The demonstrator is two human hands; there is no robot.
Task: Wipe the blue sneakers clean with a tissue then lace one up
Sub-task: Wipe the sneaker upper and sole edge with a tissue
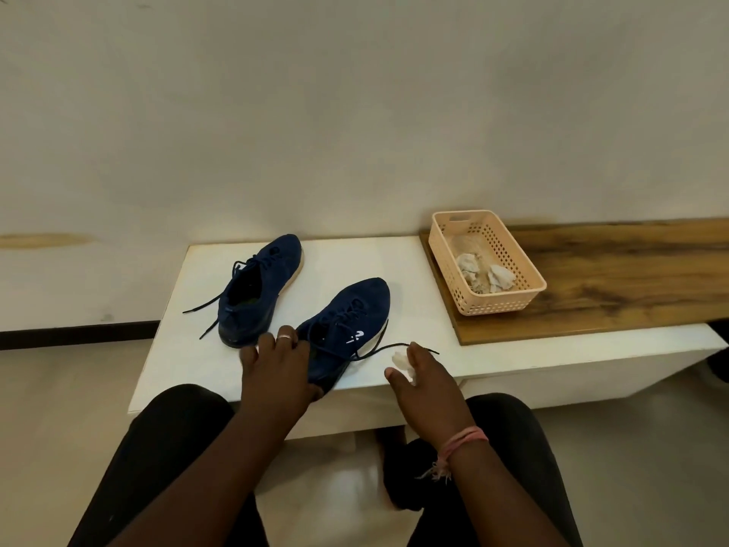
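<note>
Wiping stage: left hand (278, 363) grips the near sneaker's (347, 325) heel, right hand (418, 373) pinches a crumpled tissue (402, 362); lacing apparently remains.

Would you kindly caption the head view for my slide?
Left hand grips the nearer blue sneaker; right hand holds a tissue.

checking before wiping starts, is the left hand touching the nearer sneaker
Touching. The head view shows the left hand laid over the heel end of the nearer sneaker, fingers on its collar, no gap visible.
</note>
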